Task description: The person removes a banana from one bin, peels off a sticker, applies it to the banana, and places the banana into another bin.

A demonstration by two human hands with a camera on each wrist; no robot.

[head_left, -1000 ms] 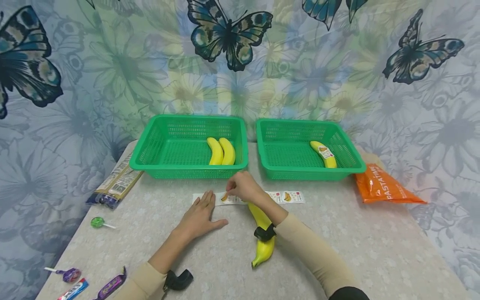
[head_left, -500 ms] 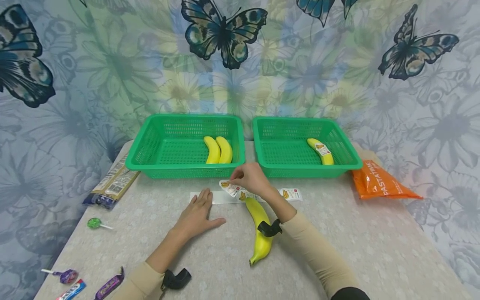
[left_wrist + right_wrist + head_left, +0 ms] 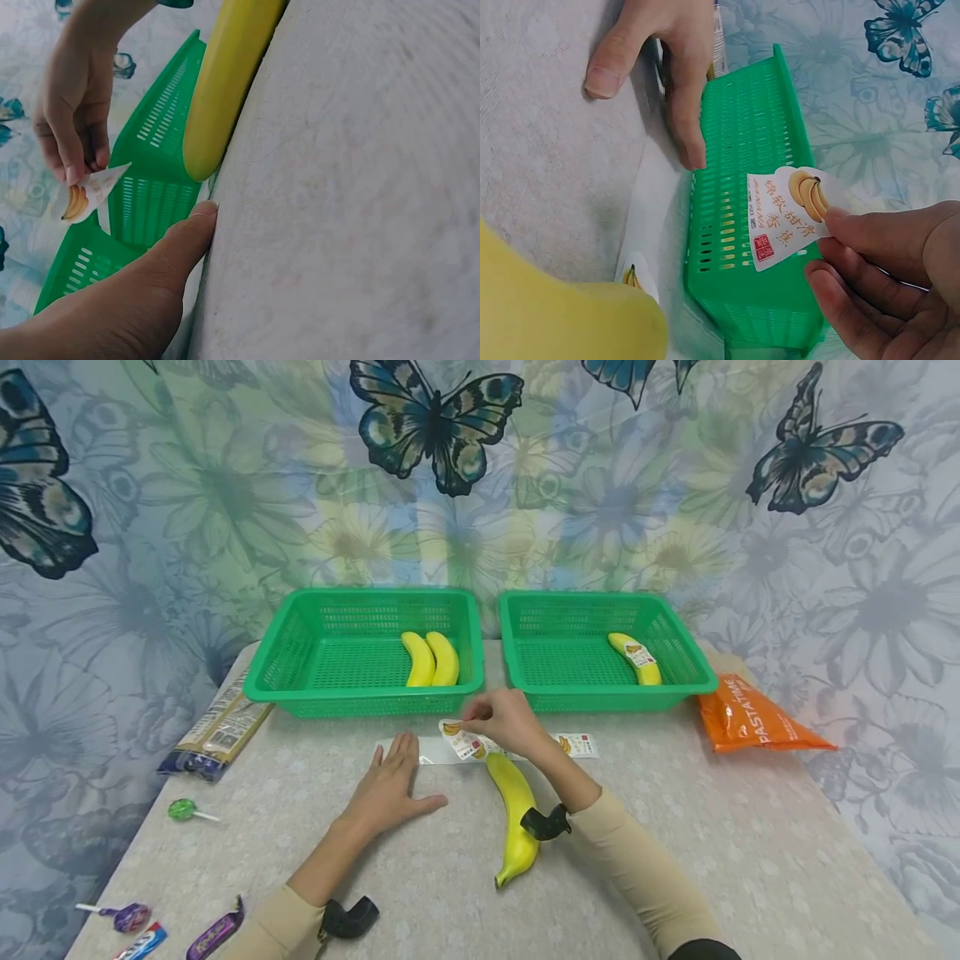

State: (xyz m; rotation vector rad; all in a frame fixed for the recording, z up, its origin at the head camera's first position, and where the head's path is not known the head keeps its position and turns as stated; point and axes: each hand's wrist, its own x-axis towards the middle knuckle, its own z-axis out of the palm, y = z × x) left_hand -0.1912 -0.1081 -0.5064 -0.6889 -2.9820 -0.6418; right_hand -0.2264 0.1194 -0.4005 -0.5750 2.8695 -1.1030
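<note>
My right hand (image 3: 504, 720) pinches a white banana sticker (image 3: 784, 217) by its edge, between thumb and forefinger. The sticker carries a banana picture and is lifted off its backing strip (image 3: 435, 752), which lies flat on the table. Flat on the strip's left end, the fingers of my left hand (image 3: 386, 789) are straight, with the thumb spread to the side. Another printed sticker (image 3: 576, 745) is on the strip's right end. A large yellow banana (image 3: 517, 814) lies below the strip, beside my right wrist, its upper tip close to the strip.
Two green baskets stand behind: the left basket (image 3: 360, 703) holds two plain bananas (image 3: 431, 660), the right basket (image 3: 600, 697) one stickered banana (image 3: 637, 657). An orange bag (image 3: 753, 718) is at right. At left are a flat package (image 3: 217, 727), a green lollipop (image 3: 182, 810) and several wrapped sweets (image 3: 213, 935).
My right hand has peeled the sticker off the strip and raised it, leaving bare backing. My left hand has stayed pressed on the strip's end. The head view has shifted slightly.
</note>
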